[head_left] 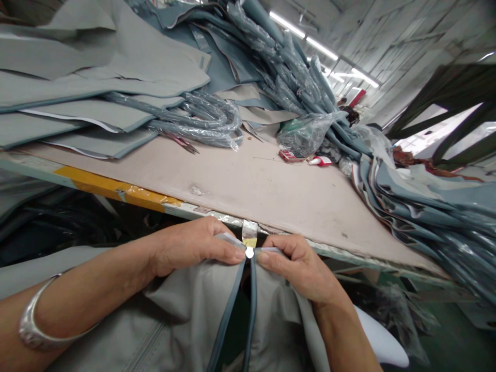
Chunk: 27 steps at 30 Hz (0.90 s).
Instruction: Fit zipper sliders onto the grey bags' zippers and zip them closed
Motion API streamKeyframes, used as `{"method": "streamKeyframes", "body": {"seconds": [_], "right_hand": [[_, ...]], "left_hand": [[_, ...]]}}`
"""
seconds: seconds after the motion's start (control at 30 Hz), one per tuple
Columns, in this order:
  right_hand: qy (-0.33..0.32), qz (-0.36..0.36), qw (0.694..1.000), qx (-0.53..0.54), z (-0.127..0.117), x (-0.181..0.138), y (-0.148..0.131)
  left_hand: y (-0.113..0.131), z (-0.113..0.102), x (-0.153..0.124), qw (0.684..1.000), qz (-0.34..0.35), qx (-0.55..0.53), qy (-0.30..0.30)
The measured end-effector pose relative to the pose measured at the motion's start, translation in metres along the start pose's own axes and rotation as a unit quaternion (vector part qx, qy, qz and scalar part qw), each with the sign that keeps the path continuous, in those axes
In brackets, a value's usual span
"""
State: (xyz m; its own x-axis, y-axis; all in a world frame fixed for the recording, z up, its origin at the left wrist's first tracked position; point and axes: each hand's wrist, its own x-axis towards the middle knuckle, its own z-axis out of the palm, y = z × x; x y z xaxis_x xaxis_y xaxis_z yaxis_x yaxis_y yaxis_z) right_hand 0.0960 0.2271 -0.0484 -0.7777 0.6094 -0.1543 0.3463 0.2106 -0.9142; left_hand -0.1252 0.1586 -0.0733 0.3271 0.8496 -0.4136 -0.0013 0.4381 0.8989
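My left hand (194,245) and my right hand (298,263) meet at the front edge of the work table (271,191). Both pinch the top of a grey fabric piece (186,320) with blue-grey piped edges. The two piped edges (248,299) run down from my fingertips, side by side with a narrow gap. Between my fingertips sits a small round silver stud (249,252) under a strip of silver and yellow tape (249,235) on the table edge. A silver bangle (33,320) is on my left wrist.
Stacked grey fabric panels (96,77) fill the table's back left. Bundles of plastic-wrapped piping (209,121) lie behind them. A clear plastic bag (306,134), a red box (289,156) and a small tube (320,161) sit at the back. More covers hang at the right (426,206).
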Motion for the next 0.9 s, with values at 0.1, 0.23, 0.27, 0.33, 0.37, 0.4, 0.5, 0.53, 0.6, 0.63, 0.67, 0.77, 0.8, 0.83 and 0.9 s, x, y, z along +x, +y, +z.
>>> {"method": "streamKeyframes", "body": {"seconds": [0.1,0.23,0.27,0.33,0.37,0.4,0.5,0.53,0.6,0.63,0.67,0.77,0.8,0.83,0.9], "right_hand": [[0.015,-0.006,1.000,-0.012,0.000,0.000,-0.002],[0.036,-0.020,0.999,-0.027,0.001,0.000,-0.003],[0.037,-0.020,0.999,-0.027,0.001,0.000,-0.003],[0.033,-0.013,0.999,-0.026,0.001,0.000,-0.003],[0.034,-0.010,0.999,-0.026,0.001,0.000,-0.003],[0.037,-0.008,0.999,-0.028,0.001,0.001,-0.004],[0.053,-0.007,0.998,-0.032,0.002,0.002,-0.006],[0.055,-0.006,0.998,-0.031,0.002,0.002,-0.007],[0.050,-0.001,0.998,-0.032,0.003,0.003,-0.008],[0.048,0.001,0.998,-0.033,0.003,0.002,-0.008],[0.046,0.003,0.998,-0.034,0.003,0.002,-0.008],[0.036,0.007,0.999,-0.035,0.001,0.001,-0.005],[0.031,0.007,0.999,-0.033,0.001,0.001,-0.004],[0.026,0.007,0.999,-0.031,0.000,0.001,-0.004],[0.018,0.006,1.000,-0.024,0.000,0.002,-0.003]], "left_hand": [[0.000,0.000,0.001,1.000,-0.004,-0.002,0.001],[0.002,0.003,-0.001,1.000,0.014,0.013,-0.001],[0.003,0.003,-0.002,0.999,0.025,0.025,0.001],[0.005,0.004,-0.003,0.998,0.041,0.051,0.001],[0.007,0.004,-0.004,0.997,0.045,0.062,0.001],[0.008,0.004,-0.004,0.996,0.049,0.073,0.001],[0.011,0.001,-0.003,0.993,0.060,0.106,-0.005],[0.012,0.001,-0.003,0.991,0.063,0.115,-0.005],[0.013,0.000,-0.003,0.990,0.067,0.122,-0.009],[0.013,0.000,-0.004,0.990,0.071,0.121,-0.012],[0.013,0.000,-0.004,0.990,0.074,0.119,-0.014],[0.014,0.001,-0.007,0.989,0.074,0.123,-0.027],[0.015,0.000,-0.007,0.989,0.070,0.129,-0.030],[0.016,0.000,-0.008,0.988,0.065,0.133,-0.033],[0.017,-0.001,-0.009,0.988,0.055,0.137,-0.035]]}}
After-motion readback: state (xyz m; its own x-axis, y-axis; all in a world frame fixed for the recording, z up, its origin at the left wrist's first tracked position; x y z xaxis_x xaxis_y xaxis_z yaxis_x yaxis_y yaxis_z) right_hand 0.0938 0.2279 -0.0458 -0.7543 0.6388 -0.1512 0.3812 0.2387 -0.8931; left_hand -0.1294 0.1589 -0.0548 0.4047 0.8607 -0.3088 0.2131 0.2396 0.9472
